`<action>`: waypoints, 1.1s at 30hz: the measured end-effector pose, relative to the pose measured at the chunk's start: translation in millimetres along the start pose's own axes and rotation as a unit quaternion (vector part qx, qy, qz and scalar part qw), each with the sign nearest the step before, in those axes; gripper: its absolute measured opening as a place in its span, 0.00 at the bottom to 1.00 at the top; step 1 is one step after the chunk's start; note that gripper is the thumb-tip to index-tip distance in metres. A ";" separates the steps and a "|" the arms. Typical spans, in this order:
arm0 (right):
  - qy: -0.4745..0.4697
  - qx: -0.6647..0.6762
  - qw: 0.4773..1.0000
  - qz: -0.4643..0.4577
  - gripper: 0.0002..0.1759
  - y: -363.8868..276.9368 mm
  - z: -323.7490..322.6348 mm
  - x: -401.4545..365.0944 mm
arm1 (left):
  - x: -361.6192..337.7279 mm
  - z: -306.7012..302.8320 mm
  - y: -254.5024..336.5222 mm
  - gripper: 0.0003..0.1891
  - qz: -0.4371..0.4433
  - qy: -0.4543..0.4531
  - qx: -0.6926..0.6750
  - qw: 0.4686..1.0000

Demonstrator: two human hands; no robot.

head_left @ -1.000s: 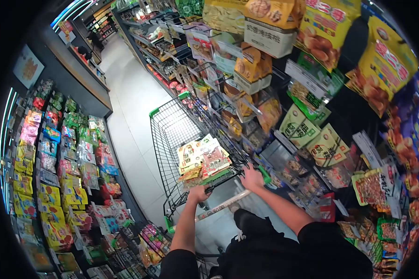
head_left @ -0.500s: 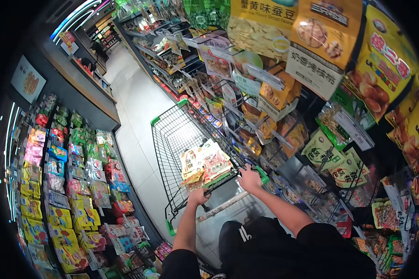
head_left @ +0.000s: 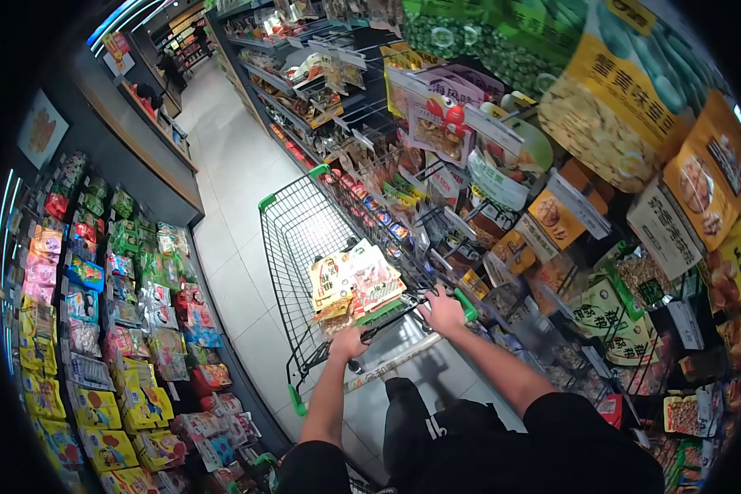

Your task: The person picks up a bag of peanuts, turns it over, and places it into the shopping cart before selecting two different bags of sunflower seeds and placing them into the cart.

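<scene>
A black wire shopping cart [head_left: 284, 247] with green corner caps stands in front of me. My left hand [head_left: 350, 342] is closed around the left part of its handle. Farther right on the same handle, my right hand [head_left: 443, 311] is wrapped near the green end cap. Inside the basket, close to the handle, lie several snack packets [head_left: 358, 280], pale cream with red and dark print. One packet with a see-through lower part [head_left: 334, 309] lies at the near left of the pile.
Hanging snack bags [head_left: 617, 99] crowd the rack on my right, close to the cart's side. Another rack of bright packets [head_left: 132, 329] lines the left. Between them the tiled aisle [head_left: 222, 156] runs ahead, past a wood-edged counter [head_left: 160, 140]. People appear in the far distance.
The cart and I have advanced along the aisle. Bags on the right rack have shifted right and nearer in view. Both hands stay on the handle, and one leg has stepped forward.
</scene>
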State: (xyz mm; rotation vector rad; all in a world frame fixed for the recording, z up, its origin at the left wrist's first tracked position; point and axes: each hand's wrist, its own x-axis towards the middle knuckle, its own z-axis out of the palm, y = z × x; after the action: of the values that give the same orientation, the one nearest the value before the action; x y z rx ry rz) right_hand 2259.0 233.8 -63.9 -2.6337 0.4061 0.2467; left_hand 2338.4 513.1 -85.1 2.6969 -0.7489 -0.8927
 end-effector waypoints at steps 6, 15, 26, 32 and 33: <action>0.003 -0.007 1.000 0.019 0.23 -27.9 1.2 51.6 | 43.8 -25.0 -36.6 0.21 -0.004 -0.025 0.004 1.000; 0.018 -0.021 0.999 0.028 0.21 -63.4 -2.5 119.1 | 90.7 -63.3 -78.9 0.18 -0.015 -0.018 -0.029 0.999; 0.035 -0.011 0.999 0.025 0.22 -103.5 3.2 203.8 | 147.8 -117.5 -135.3 0.20 0.008 -0.013 -0.023 1.000; 0.019 -0.011 0.999 0.030 0.23 -133.8 -1.9 253.4 | 175.5 -155.3 -162.2 0.22 -0.024 -0.019 -0.021 0.999; 0.018 -0.006 0.999 0.028 0.23 -137.4 1.3 260.0 | 175.1 -160.9 -165.4 0.22 -0.029 -0.030 -0.021 0.999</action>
State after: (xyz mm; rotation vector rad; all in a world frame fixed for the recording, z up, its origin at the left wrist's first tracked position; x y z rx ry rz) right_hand 2547.9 288.4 -70.4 -2.6442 0.4922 0.2198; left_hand 2622.6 567.2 -100.7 2.6783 -0.6582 -0.9953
